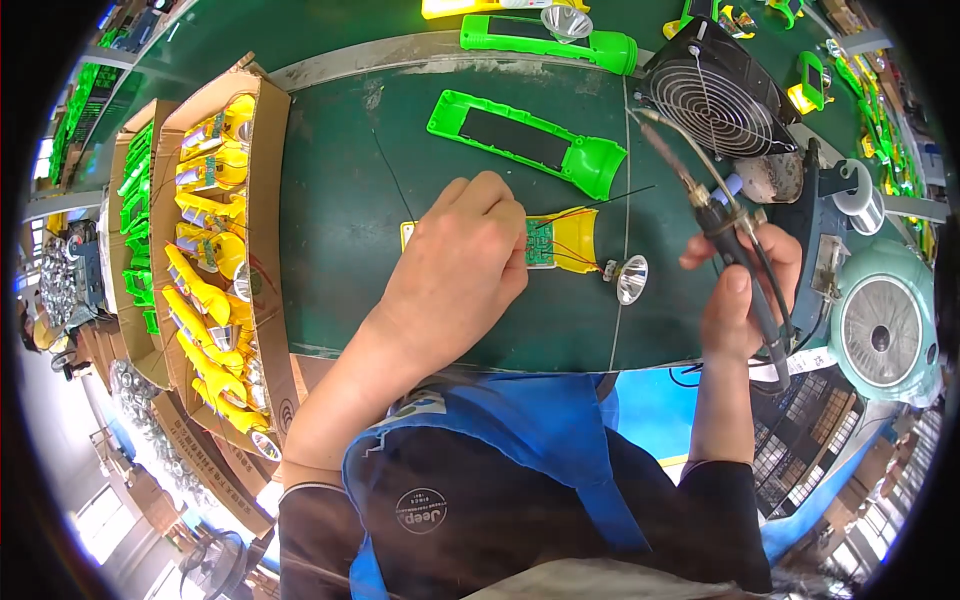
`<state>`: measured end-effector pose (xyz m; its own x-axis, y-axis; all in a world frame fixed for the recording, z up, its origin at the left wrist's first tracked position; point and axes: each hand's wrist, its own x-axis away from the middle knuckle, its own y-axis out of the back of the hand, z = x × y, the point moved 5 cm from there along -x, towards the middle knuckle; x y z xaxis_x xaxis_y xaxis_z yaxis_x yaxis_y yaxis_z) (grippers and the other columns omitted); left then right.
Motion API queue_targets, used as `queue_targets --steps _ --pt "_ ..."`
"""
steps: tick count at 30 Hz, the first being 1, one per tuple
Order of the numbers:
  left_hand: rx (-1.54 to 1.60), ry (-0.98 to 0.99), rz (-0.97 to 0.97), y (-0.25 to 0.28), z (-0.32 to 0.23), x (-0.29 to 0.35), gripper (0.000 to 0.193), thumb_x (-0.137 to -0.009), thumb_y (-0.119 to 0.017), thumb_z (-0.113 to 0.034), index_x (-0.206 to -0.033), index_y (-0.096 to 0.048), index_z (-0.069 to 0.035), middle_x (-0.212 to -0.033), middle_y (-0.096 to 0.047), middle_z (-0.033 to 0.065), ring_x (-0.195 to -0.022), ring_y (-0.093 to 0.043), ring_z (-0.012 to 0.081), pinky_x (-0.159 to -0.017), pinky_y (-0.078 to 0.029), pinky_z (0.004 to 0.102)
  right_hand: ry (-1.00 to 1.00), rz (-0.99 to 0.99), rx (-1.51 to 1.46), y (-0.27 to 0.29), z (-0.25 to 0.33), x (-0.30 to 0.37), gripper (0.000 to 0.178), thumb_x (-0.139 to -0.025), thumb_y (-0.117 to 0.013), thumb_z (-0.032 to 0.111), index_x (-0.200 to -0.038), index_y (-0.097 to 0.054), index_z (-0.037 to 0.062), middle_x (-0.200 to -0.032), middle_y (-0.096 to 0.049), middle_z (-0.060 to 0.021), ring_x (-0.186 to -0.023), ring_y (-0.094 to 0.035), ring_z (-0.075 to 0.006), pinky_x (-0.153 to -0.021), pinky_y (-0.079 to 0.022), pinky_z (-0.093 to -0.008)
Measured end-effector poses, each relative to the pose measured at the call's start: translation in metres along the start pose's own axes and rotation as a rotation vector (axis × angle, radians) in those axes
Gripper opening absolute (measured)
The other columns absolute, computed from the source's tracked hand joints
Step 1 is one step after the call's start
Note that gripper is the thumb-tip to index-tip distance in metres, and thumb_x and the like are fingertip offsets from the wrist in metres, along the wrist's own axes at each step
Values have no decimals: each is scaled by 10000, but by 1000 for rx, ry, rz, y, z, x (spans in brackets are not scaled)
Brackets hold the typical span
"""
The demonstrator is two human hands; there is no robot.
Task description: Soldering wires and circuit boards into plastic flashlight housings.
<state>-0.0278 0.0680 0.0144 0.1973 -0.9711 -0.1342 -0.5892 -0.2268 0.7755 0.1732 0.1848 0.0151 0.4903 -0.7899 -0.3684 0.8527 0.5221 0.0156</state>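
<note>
My left hand bends over a yellow flashlight half-shell lying on the bench, its fingertips pinched together at the green circuit board. What the fingertips grip is hidden under the hand. Thin red and black wires run from the board, and a silver reflector lies at the shell's right end. Held in my right hand is a soldering iron with a thin curved tube alongside, its tip pointing up and left, clear of the board. Farther back lies a green flashlight half-shell with a dark panel.
Cardboard boxes of yellow and green shells stand at the left. A black fan is at the back right, near a solder spool and a round pale-green device. Another green flashlight lies beyond the metal rail.
</note>
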Motion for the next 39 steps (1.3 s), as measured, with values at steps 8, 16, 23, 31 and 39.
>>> queue_targets --steps 8,16,23,31,39 --pt "72 41 143 20 14 18 168 -691 -663 23 -805 -551 -32 -893 -562 100 -876 -562 293 -731 -470 383 3 116 -93 -20 -7 -16 367 -894 -646 166 -1136 -418 9 -999 -622 -167 -864 -669 -261 -802 -545 -398" --pt "128 -133 13 -9 -9 -18 150 -756 -696 -85 -872 -602 -64 -758 -612 67 -781 -583 273 -680 -459 387 100 258 2 -74 -41 -45 280 -850 -649 -3 -1092 -511 19 -972 -575 -88 -865 -664 -182 -703 -529 -279" --pt "419 252 -89 23 31 7 83 -776 -626 20 -855 -631 -5 -712 -587 -7 -601 -415 45 -537 -337 210 194 368 183 -48 -36 -17 287 -793 -698 -1 -1036 -546 20 -894 -599 -113 -734 -615 -184 -629 -491 -274" --pt "-127 -182 2 27 28 -5 73 -764 -631 -6 -801 -576 -37 -883 -534 64 -828 -519 220 -743 -425 334 -317 180 -45 -22 -31 -3 214 -865 -665 126 -983 -541 -3 -901 -619 -74 -773 -602 -123 -697 -494 -250" --pt "-233 -241 99 15 32 -10 102 -729 -644 -26 -779 -559 -55 -895 -546 41 -904 -537 219 -799 -408 347 -644 299 -110 -37 -55 -13 189 -857 -647 134 -940 -559 -11 -790 -615 -62 -650 -594 -81 -562 -468 -203"
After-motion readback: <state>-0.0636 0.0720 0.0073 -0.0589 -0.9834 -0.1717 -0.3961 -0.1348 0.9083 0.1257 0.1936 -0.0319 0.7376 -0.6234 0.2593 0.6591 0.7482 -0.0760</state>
